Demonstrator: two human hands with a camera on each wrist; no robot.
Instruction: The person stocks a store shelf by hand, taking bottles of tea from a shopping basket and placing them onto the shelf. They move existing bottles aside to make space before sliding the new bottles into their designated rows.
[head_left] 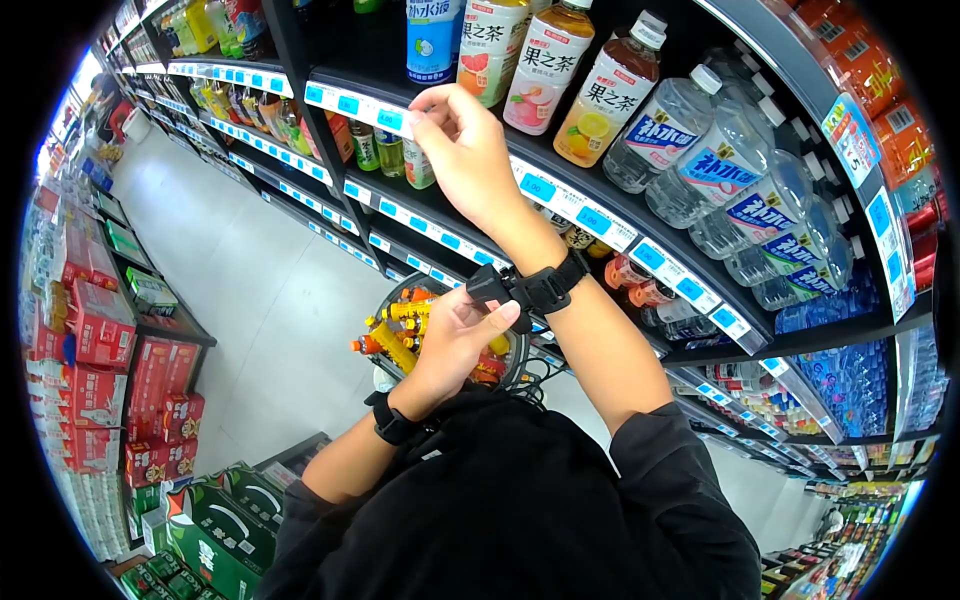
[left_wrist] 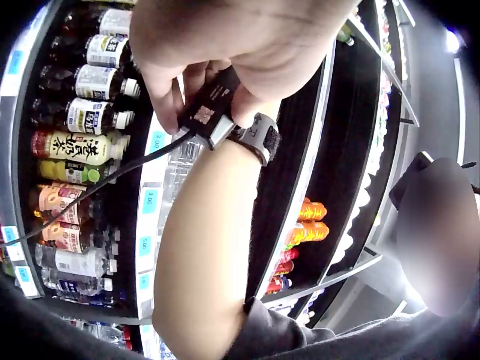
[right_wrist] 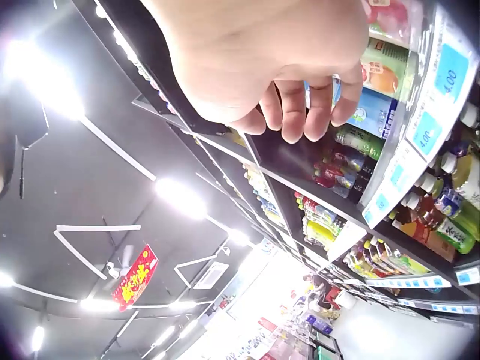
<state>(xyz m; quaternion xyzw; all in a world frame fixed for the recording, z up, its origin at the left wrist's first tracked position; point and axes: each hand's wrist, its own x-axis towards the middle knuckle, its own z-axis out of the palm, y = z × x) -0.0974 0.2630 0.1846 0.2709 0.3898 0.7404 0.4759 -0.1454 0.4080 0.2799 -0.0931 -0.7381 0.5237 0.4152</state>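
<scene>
My left hand (head_left: 450, 345) reaches across to the right forearm and pinches the small black wrist camera (head_left: 492, 288) strapped there. In the left wrist view its thumb and fingers sit on either side of that black box (left_wrist: 210, 105), from which a cable runs. My right hand (head_left: 468, 155) is raised in front of the shelf's price strip (head_left: 355, 108), fingers loosely bent and nothing in them. Right behind it stand fruit tea bottles (head_left: 545, 70) and a blue bottle (head_left: 432, 40). In the right wrist view the fingertips (right_wrist: 294, 131) overlap the shelf opening.
Below the hands is a basket (head_left: 518, 352) with yellow and orange-capped bottles (head_left: 395, 345). Clear water bottles (head_left: 710, 165) line the shelf at right. Red boxes (head_left: 100, 330) are stacked left across the aisle floor (head_left: 230, 210); green cartons (head_left: 225, 525) stand at lower left.
</scene>
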